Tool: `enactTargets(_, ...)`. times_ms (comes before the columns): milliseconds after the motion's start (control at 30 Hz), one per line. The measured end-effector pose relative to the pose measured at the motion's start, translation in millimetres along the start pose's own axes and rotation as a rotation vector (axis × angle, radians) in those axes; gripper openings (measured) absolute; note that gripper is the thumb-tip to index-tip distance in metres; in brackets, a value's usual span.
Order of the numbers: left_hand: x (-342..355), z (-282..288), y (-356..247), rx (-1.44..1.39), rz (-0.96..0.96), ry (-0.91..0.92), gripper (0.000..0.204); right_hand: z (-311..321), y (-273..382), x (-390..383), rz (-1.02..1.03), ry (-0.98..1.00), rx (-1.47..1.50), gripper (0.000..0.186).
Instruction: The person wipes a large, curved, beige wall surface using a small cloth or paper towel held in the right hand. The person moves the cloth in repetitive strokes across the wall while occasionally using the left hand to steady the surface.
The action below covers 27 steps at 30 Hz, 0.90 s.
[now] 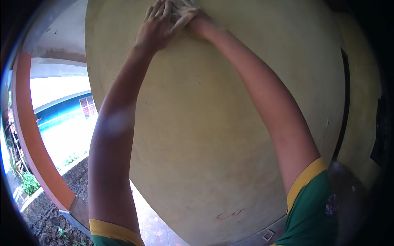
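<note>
Both my arms reach up, and from left to right I see the left hand [155, 28] spread flat, fingers wide, on the yellow wall [213, 135], with the right hand [186, 14] overlapping its fingertips, holding nothing I can make out. That plaster straight ahead looks rigid, matte and grippy, so I judge open palms the only purchase.

One head-worn fisheye view faces a yellow wall [213, 135] at close range, both arms reaching toward twelve o'clock.
</note>
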<state>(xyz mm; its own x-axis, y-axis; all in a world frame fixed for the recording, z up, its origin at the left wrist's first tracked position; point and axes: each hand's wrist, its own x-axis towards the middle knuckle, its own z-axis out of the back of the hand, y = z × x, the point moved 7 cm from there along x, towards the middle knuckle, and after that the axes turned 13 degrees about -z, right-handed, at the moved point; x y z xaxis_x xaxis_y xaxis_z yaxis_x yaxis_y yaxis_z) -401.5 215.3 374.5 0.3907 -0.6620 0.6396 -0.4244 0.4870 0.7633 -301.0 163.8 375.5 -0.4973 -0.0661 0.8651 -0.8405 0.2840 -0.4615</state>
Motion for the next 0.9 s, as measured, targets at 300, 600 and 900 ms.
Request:
enactTargets(300,-138,23,-242,-0.391,0.048,0.307,0.115,84,72,-267,-0.072,0.287,0.261,0.072)
enactTargets(600,-17,-27,-98,-0.088,0.087,0.033,0.108,10,-32,-108,0.058,0.053,0.161,0.074)
enactTargets(900,-58,-26,-149,-0.088,0.093,0.152,0.106,23,-2,-159,0.075,0.111,0.100,0.091)
